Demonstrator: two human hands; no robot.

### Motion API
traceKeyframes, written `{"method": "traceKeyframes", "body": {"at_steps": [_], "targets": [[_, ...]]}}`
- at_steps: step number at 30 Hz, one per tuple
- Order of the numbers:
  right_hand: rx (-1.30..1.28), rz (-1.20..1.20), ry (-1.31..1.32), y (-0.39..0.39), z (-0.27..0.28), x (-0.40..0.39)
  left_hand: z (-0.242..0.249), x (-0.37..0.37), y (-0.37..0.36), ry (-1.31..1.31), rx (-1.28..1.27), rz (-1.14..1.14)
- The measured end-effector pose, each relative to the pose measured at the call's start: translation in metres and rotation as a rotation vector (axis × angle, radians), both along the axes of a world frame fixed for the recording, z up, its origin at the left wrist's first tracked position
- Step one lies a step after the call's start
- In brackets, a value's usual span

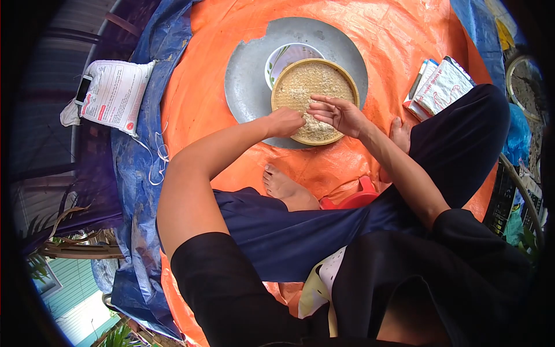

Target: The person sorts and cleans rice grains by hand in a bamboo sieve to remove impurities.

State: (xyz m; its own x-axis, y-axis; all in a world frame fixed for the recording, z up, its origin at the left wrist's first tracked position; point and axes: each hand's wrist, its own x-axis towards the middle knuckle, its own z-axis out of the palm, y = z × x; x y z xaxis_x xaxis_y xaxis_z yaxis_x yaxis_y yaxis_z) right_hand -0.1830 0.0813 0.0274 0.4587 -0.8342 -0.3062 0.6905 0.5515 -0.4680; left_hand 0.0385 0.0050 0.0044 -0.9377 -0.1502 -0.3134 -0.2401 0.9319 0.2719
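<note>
our left hand (287,122), curled inward, whether holding anything we cannot tell, is at the near left side of a round woven basket (354,88), while our right hand (340,115) hovers over its near right side, loosely spread. a knock could, we judge, tip the basket and scatter its pale, white-flecked grains (315,81), spread unevenly inside; farther on, the basket overlaps a leaf-patterned dish (284,58) on a grey metal tray (245,84) atop orange tarp (214,46).

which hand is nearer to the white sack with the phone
Left. The left hand is at the left rim of the basket, toward the white sack; the right hand is farther, over the basket's right side.
</note>
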Motion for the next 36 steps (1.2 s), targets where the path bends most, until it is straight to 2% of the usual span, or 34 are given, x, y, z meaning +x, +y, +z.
{"method": "traceKeyframes", "body": {"at_steps": [36], "targets": [[-0.010,-0.011,0.023,0.001,0.000,0.000,-0.010,0.002,0.005,-0.102,-0.104,0.071]]}}
